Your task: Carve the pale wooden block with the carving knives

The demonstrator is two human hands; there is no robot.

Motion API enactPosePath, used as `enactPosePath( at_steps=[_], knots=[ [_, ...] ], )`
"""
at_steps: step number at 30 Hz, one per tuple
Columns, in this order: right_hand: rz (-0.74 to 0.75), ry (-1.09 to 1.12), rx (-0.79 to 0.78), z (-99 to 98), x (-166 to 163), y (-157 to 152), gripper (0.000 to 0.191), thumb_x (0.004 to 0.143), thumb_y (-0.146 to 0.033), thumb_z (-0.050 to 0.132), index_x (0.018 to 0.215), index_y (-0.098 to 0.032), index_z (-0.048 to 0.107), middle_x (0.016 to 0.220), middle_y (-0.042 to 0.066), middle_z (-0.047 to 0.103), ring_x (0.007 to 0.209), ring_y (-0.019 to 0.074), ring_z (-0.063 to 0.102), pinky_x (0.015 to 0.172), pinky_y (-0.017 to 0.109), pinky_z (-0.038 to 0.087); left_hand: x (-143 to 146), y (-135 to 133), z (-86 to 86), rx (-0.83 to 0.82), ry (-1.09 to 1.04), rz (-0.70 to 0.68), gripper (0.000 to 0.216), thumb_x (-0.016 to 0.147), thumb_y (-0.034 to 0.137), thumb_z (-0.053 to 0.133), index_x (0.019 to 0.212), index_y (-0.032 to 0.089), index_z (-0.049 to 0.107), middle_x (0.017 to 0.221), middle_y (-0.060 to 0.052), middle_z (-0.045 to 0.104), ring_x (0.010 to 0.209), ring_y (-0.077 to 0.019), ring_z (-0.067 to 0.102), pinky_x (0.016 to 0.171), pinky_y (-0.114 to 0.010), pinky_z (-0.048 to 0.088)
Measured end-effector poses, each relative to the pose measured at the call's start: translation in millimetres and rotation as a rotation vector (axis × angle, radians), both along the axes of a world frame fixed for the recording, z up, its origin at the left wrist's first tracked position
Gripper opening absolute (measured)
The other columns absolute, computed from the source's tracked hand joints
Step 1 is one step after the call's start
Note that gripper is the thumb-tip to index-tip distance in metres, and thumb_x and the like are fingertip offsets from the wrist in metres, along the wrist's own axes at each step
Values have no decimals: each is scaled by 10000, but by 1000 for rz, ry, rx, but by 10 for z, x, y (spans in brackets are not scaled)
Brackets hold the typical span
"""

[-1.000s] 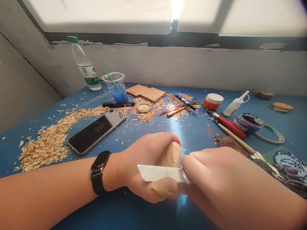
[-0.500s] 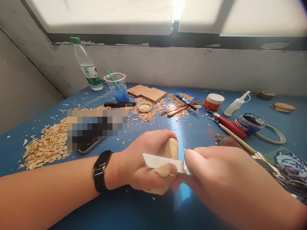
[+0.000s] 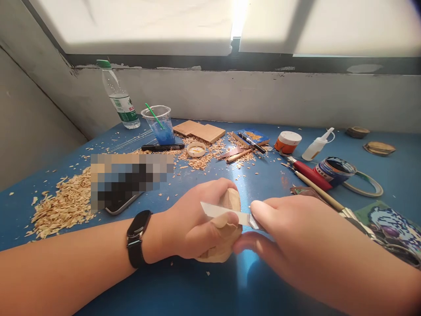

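My left hand [image 3: 197, 219] is wrapped round a pale block of wood [image 3: 223, 248], its thumb lying along the near side. A black-banded watch [image 3: 138, 237] is on that wrist. In my right hand [image 3: 283, 228] is a utility knife [image 3: 243, 218], the handle mostly hidden inside the fist. Its broad blade points left across the wood, and my left thumb is close against it. A thin curl of wood [image 3: 223, 220] stands at that thumb. Whether the edge is in the wood I cannot tell.
Wood shavings [image 3: 66, 202] are heaped at left beside a blurred phone [image 3: 123, 197]. Behind stand a water bottle [image 3: 123, 105], a plastic cup [image 3: 162, 131] and flat boards [image 3: 200, 131]. At right lie a paint jar [image 3: 287, 142], a glue bottle [image 3: 315, 148], tape rolls [image 3: 335, 169] and a red-handled tool [image 3: 309, 173].
The view has tilted up slightly and shifted right. The blade sits a little higher on the wood, and more of the block's lower face shows. Both hands keep their hold.
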State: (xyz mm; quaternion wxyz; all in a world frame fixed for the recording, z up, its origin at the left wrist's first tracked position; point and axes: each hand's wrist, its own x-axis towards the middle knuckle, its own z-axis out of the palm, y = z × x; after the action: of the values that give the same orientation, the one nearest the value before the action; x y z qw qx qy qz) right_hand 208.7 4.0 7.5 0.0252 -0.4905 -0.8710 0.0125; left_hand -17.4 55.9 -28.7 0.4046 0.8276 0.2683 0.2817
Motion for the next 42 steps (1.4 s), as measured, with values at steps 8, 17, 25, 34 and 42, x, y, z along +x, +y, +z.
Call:
enactPosePath(
  at_steps=[8,17,25,34,42],
  knots=[
    [178,52,-3,28,-1,-51,223,933,-185,640,727,-218,564,591,-26,545,463,108,400,538,327,234,46,-227,158,112,270,193,741,955,695,587,1484,181,523,1204,-148,696,1121,-360,645,990,-531,560],
    [133,76,69,23,5,-70,250,981,-435,695,853,-225,656,636,10,621,532,156,519,569,309,298,12,-150,53,-8,74,42,659,997,701,497,1419,197,548,993,-82,768,885,-288,703,861,-450,594],
    [140,59,80,-1,21,-57,258,987,-412,697,820,-223,642,610,2,598,509,142,488,556,311,258,24,-110,42,-82,35,-104,542,1003,630,533,1367,235,602,742,-22,711,752,-263,695,832,-437,581],
    [95,105,133,-46,50,-4,394,959,-450,733,706,-230,526,586,-22,535,500,131,405,542,318,180,-38,96,19,26,85,-64,625,984,741,495,1152,159,647,1001,-99,726,833,-241,660,736,-365,542],
    [216,218,393,-47,59,-9,322,1053,-387,571,783,-212,583,718,18,536,613,165,423,577,337,223,-38,85,75,92,138,11,658,941,765,574,1220,171,631,1068,-95,731,893,-253,668,770,-374,556]
  ],
)
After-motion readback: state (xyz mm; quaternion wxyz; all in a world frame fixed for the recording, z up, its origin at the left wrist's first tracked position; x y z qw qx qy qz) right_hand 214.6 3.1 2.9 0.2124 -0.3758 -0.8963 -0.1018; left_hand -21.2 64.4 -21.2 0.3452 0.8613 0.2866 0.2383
